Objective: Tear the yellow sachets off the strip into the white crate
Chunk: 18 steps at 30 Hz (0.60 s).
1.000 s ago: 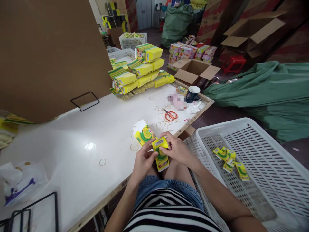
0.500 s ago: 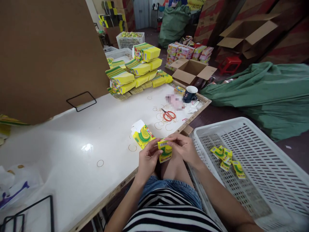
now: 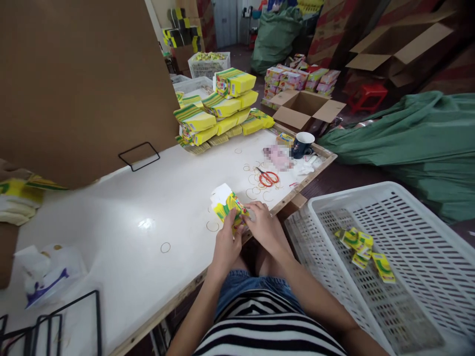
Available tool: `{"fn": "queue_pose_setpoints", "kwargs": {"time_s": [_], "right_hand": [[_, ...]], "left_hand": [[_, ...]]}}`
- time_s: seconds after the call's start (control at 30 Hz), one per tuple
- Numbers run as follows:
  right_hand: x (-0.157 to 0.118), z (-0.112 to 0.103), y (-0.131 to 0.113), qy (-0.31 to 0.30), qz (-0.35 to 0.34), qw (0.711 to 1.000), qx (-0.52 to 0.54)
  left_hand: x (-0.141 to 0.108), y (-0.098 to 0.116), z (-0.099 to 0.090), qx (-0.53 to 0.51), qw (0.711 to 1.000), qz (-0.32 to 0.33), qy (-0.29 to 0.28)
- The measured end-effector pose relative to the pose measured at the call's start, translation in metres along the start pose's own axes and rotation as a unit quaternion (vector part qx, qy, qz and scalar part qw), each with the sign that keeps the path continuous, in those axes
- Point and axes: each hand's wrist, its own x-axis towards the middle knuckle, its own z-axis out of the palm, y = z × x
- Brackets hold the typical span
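A yellow and green carton piece with a white flap lies at the table's near edge, under my fingertips. My left hand is closed on its lower part, thumb and fingers pressed together. My right hand is closed at its right edge, beside the left fingertips. The fingers partly hide the carton's lower end, and whether a second piece is there cannot be made out. Small yellow boxes lie in the white basket to my right.
Red scissors lie among rubber bands beyond my hands. A dark mug stands near the table's far right corner. Stacked yellow cartons are at the back. Black wire frames and a tissue pack sit at the left.
My hands have come together over the carton piece on the table; the small yellow box held between them is no longer clearly visible. The camera view has shifted left.
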Motion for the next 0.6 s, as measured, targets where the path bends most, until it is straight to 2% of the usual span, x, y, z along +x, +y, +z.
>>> {"fn": "queue_pose_setpoints", "kwargs": {"time_s": [0.1,0.17,0.23,0.27,0.3,0.33,0.4,0.47,0.6], "right_hand": [[0.001,0.002,-0.009,0.036,0.036,0.997,0.056],[-0.001,-0.002,-0.008,0.049,0.07,0.984,0.158],[-0.005,-0.004,-0.004,0.044,0.102,0.95,0.291],[-0.008,-0.005,-0.002,0.038,0.115,0.929,0.351],[-0.01,-0.005,0.0,0.03,0.123,0.909,0.398],[-0.013,-0.005,0.001,0.021,0.13,0.894,0.429],[-0.018,-0.006,0.002,-0.001,0.145,0.879,0.455],[-0.022,-0.008,0.001,-0.017,0.155,0.869,0.469],[-0.024,-0.014,0.0,-0.041,0.164,0.852,0.496]], "left_hand": [[-0.002,-0.001,-0.003,-0.055,0.998,0.004,0.023],[-0.002,-0.001,-0.005,-0.136,0.986,0.0,0.098],[-0.001,-0.001,-0.008,-0.247,0.95,-0.023,0.191],[0.0,0.0,-0.01,-0.304,0.928,-0.044,0.209],[0.002,0.001,-0.012,-0.358,0.91,-0.067,0.196],[0.004,0.002,-0.014,-0.405,0.896,-0.088,0.156],[0.008,0.006,-0.017,-0.474,0.872,-0.11,0.054],[0.009,0.01,-0.019,-0.506,0.856,-0.104,-0.014],[0.009,0.018,-0.016,-0.504,0.858,-0.089,-0.038]]}}
